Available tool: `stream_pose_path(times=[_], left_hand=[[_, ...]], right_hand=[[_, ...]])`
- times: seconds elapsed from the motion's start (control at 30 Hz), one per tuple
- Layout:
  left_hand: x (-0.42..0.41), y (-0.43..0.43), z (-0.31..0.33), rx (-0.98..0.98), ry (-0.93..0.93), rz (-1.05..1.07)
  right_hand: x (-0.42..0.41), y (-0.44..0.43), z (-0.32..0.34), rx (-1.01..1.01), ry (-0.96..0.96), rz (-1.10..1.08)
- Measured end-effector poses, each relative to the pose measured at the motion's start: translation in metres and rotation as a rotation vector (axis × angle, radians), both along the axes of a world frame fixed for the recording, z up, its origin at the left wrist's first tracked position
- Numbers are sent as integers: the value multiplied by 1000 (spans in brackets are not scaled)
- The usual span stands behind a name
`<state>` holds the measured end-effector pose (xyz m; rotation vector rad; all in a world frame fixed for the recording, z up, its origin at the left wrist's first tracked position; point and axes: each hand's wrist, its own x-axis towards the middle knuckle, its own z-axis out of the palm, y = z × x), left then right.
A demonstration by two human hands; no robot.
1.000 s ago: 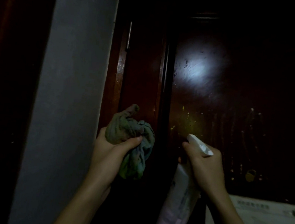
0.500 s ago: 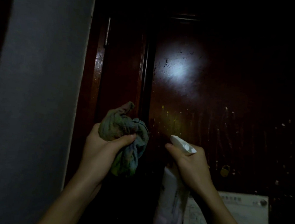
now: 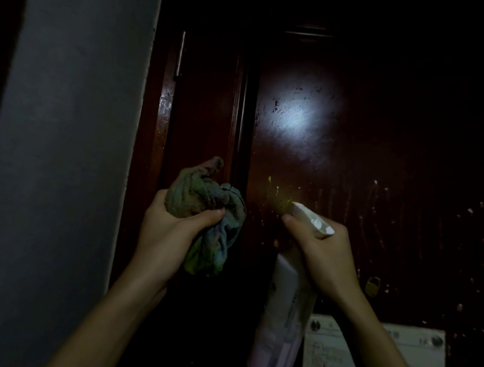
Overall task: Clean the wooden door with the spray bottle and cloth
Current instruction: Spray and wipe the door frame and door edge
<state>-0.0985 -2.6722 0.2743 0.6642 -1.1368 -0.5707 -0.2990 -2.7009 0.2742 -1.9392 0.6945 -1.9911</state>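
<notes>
**At the wooden door (image 3: 357,166): cloth (image 3: 202,200) and spray bottle (image 3: 282,323) in hand**

1. Door. Dark, glossy brown surface fills the centre and right of the view. A bright patch of reflected light (image 3: 296,117) sits on its upper middle area. Pale specks and faint vertical streaks cover the panel below and right of that patch.

2. Left hand (image 3: 165,235). Raised in front of the door's left edge. Fingers and thumb are curled round the bunched green-blue cloth; part of the cloth stands above the fist and part hangs below it. Whether the cloth touches the door cannot be told.

3. Right hand (image 3: 322,259). Raised in front of the door's lower middle panel. It grips the neck of the white spray bottle. The nozzle (image 3: 299,211) points at the door, close to a cluster of yellowish specks (image 3: 276,190). The bottle body hangs below the fist.

4. Surroundings.
- Grey wall (image 3: 62,163): left of the door.
- Metal hinge (image 3: 180,55): at the door's upper left edge.
- Printed paper sheet (image 3: 335,363): fixed to the door's lower part, just right of the bottle.
- Small brass fitting (image 3: 372,285): on the door, just right of the right hand.
</notes>
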Motion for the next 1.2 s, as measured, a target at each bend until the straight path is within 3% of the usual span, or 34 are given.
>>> stream_pose_path(times=[0.3, 1.2], left_hand=[[-3, -2, 4, -25, -19, -11], [-6, -8, -12, -6, -40, 4]], right_hand=[[-6, -7, 10, -65, 55, -166], [-21, -3, 0, 24, 10, -127]])
